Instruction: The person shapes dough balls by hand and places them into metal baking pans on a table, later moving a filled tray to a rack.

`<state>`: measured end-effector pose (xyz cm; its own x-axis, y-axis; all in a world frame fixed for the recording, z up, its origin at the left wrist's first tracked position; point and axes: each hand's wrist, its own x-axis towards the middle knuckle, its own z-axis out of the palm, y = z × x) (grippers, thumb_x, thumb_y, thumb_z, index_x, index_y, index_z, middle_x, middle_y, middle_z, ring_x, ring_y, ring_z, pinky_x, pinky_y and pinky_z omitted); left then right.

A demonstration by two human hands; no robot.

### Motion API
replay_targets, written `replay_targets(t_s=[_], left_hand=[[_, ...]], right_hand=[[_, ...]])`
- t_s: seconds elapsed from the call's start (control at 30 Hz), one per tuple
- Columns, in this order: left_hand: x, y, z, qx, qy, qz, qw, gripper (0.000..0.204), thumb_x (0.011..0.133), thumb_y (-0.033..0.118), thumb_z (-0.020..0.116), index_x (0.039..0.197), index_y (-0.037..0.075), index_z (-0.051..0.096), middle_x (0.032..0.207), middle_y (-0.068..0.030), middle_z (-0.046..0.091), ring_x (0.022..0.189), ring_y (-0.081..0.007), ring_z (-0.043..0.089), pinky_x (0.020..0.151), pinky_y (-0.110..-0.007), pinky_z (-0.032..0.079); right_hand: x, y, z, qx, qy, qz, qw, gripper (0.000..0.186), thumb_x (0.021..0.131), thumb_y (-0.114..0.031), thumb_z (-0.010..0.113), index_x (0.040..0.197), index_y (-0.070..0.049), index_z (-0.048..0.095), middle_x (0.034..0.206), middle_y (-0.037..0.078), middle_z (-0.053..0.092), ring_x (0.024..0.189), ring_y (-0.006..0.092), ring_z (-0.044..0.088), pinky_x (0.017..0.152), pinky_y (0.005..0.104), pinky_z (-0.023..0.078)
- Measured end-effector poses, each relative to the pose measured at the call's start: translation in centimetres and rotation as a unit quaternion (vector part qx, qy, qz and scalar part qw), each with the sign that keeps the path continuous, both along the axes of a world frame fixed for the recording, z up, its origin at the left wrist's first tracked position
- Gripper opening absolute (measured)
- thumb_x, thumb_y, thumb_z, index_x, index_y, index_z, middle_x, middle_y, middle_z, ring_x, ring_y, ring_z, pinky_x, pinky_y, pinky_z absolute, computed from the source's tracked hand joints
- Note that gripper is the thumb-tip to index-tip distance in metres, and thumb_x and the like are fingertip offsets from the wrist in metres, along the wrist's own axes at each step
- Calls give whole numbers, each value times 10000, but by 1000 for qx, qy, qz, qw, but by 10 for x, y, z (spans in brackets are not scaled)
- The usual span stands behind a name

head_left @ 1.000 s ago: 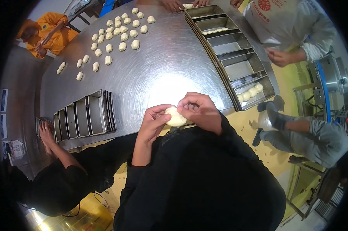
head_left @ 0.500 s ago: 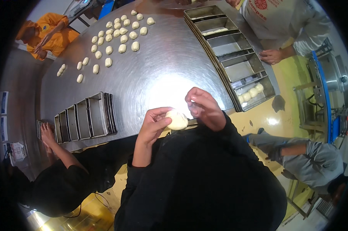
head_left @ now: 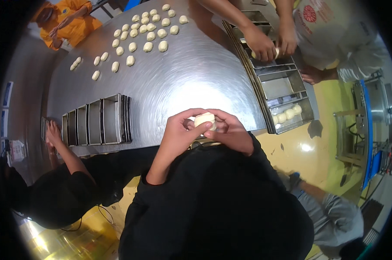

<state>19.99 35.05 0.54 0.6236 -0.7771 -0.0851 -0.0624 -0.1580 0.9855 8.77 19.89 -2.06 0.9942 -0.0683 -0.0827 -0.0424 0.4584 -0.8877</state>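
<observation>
A pale dough ball (head_left: 204, 119) is held between my two hands, in front of my body at the near edge of the steel table. My left hand (head_left: 183, 132) wraps its left side, thumb pressed across the front. Around the right side curl the fingers of my right hand (head_left: 231, 131), its thumb meeting the dough from below. Part of the ball is hidden by the fingers. Several more dough pieces (head_left: 148, 47) lie in loose rows at the far left of the table.
Joined metal loaf pans (head_left: 277, 88) stand at the right; the nearest compartment holds several dough balls (head_left: 289, 114). A co-worker's hands (head_left: 265, 45) work dough over a farther compartment. At the left sits another pan set (head_left: 96, 121), near another person's hands (head_left: 53, 135). A person in orange (head_left: 70, 21) stands far left.
My right hand, apart from the dough before, has come in and closed on it together with my left. A co-worker's arms have reached in over the right pans with dough.
</observation>
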Motion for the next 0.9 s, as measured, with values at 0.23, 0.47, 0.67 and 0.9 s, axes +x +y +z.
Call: replay_targets(t_s=[0.23, 0.47, 0.67, 0.9], left_hand=[[-1, 4, 39, 1, -200, 158, 967, 281, 807, 114, 727, 1077, 42, 691, 979, -101, 669, 718, -156, 674, 630, -242, 514], [-7, 20, 49, -29, -247, 91, 964, 204, 784, 53, 736, 986, 78, 736, 808, -38, 610, 659, -104, 541, 564, -238, 424], [-16, 13, 53, -29, -207, 60, 976, 240, 772, 24, 748, 1003, 88, 735, 752, -16, 557, 561, -90, 437, 515, -235, 369], [-10, 16, 37, -19, -172, 55, 983, 212, 770, 62, 772, 978, 76, 735, 666, -12, 517, 548, -94, 412, 504, -261, 341]], right_hand=[[7, -6, -6, 130, -33, -26, 991, 445, 862, -9, 645, 1270, 2, 467, 1141, 116, 597, 985, 169, 622, 809, 279, 530], [13, -12, -10, 221, -62, 18, 973, 490, 844, -61, 654, 1285, -31, 441, 1131, 146, 608, 940, 218, 651, 770, 303, 539], [13, -10, -9, 213, -65, 22, 975, 511, 801, -123, 687, 1259, -55, 470, 1114, 135, 615, 968, 198, 638, 744, 268, 523], [11, -2, -1, 159, -45, -26, 986, 473, 813, -9, 678, 1251, -23, 500, 1095, 98, 615, 972, 172, 628, 804, 298, 557]])
